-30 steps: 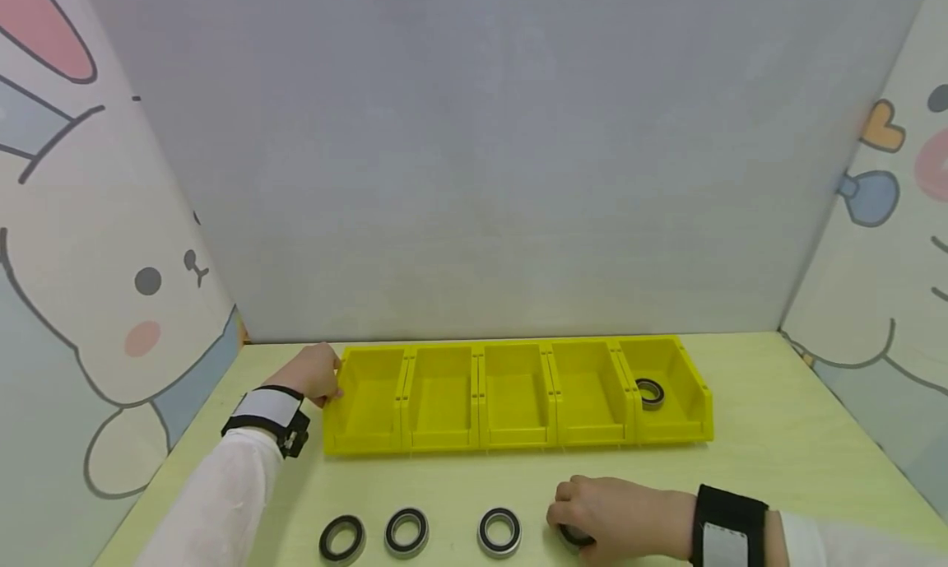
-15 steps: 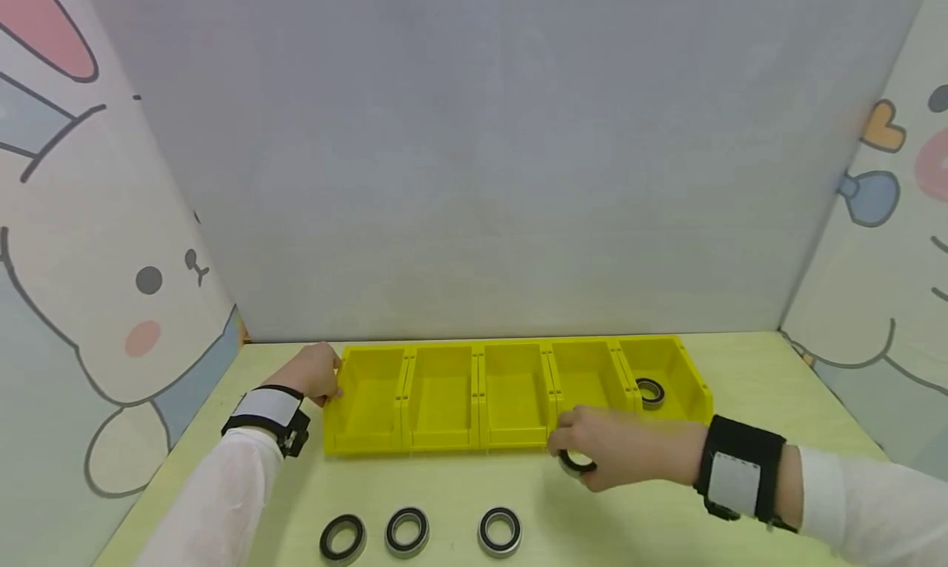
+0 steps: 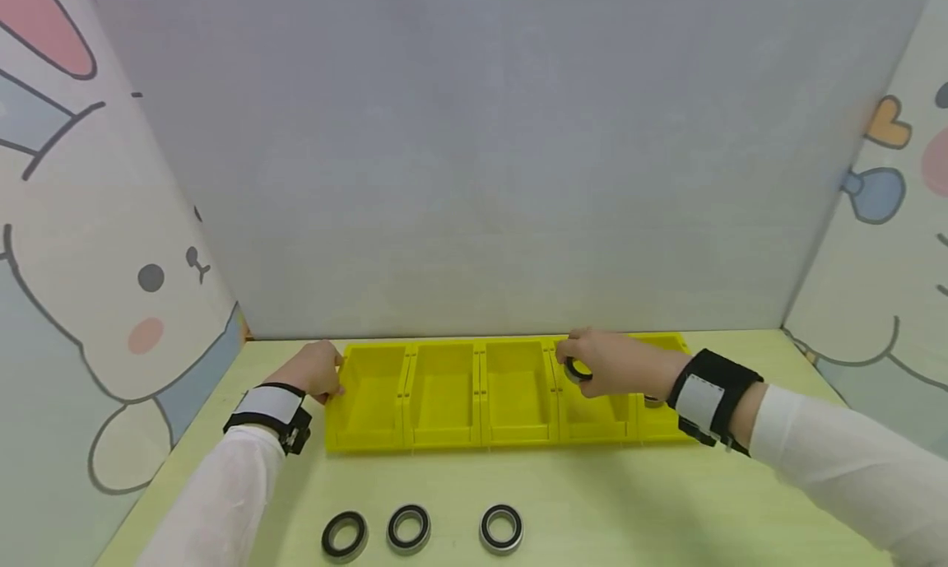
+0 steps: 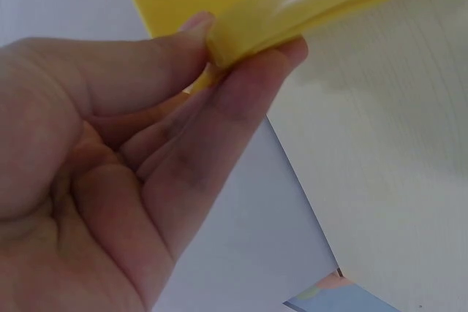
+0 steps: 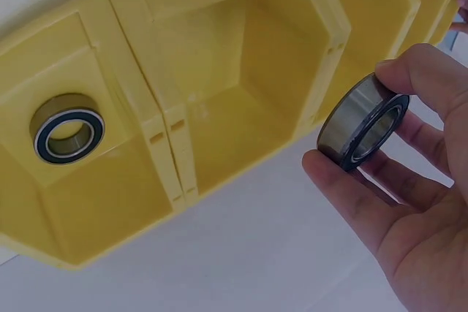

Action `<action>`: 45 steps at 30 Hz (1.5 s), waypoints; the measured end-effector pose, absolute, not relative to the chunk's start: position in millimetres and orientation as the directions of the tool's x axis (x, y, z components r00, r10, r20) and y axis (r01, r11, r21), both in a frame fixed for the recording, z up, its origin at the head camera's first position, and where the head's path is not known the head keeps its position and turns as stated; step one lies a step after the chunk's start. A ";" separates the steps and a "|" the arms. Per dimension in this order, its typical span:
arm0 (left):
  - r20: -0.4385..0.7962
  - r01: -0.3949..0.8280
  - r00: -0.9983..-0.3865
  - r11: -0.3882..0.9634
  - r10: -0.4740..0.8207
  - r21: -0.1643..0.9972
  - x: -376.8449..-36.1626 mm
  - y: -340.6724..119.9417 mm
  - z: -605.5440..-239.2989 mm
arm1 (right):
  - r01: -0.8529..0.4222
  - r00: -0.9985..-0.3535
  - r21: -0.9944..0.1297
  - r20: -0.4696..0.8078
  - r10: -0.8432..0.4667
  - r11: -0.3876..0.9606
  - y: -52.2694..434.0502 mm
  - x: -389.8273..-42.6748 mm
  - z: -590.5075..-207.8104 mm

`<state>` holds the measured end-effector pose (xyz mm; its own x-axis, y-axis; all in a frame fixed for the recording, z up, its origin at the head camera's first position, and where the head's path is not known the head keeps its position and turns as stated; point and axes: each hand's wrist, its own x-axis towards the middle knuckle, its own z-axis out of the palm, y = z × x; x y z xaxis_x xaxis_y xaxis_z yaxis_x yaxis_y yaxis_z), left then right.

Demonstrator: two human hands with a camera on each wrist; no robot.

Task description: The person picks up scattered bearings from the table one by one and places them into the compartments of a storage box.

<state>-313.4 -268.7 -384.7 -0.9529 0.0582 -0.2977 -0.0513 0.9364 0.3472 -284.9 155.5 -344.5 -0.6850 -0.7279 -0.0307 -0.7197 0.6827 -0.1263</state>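
No legible txt, labels, brand names or nos. anywhere: yellow bins [image 3: 444, 394], bearings [image 3: 501, 527], wristbands [image 3: 713, 397] & cartoon wall panels [image 3: 111, 304] all unmarked.

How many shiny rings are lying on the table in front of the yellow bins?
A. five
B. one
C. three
C: three bearing rings lie in a row on the table, in front of the yellow bins.
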 end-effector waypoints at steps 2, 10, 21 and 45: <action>-0.295 -0.049 -0.953 0.934 0.062 0.355 -313.2 -268.0 -383.7 | -0.699 -0.708 -0.113 -0.038 -0.706 0.707 157.4 -293.8 -346.4; -0.300 -0.059 -0.952 0.933 0.053 0.354 -316.3 -270.1 -387.5 | -0.628 -0.774 -0.073 -0.049 -0.632 0.775 165.9 -321.3 -360.8; -0.300 -0.059 -0.952 0.935 0.052 0.350 -315.3 -270.1 -385.9 | -0.613 -0.783 -0.087 -0.063 -0.618 0.785 163.6 -335.9 -405.4; -0.266 -0.033 -0.962 0.945 0.058 0.324 -308.2 -265.5 -382.8 | -0.533 -0.831 -0.164 -0.083 -0.550 0.830 152.1 -332.3 -441.5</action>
<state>-308.2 -265.5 -382.8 -0.9622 0.0575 -0.2663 -0.0332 0.9454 0.3241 -332.3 152.1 -441.5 -0.8313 -0.5495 -0.0832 -0.5325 0.8304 -0.1638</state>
